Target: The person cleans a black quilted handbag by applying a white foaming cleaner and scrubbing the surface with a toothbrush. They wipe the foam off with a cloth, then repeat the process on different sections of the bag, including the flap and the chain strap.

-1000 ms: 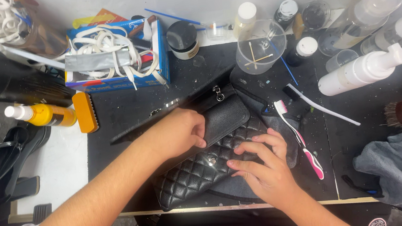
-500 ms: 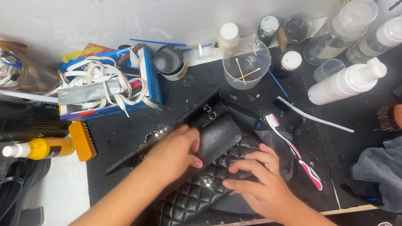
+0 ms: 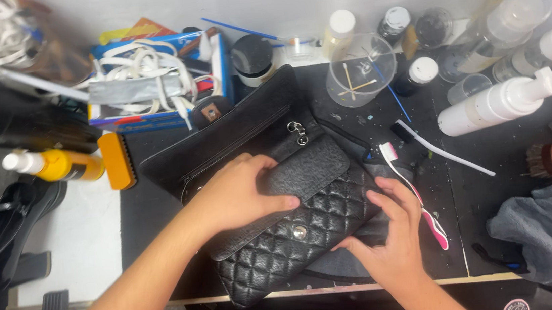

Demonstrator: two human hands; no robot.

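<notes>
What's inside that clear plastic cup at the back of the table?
Inside the clear cup lie a few thin sticks, crossed on the bottom; it otherwise looks empty. Its base hides the mat beneath.
</notes>
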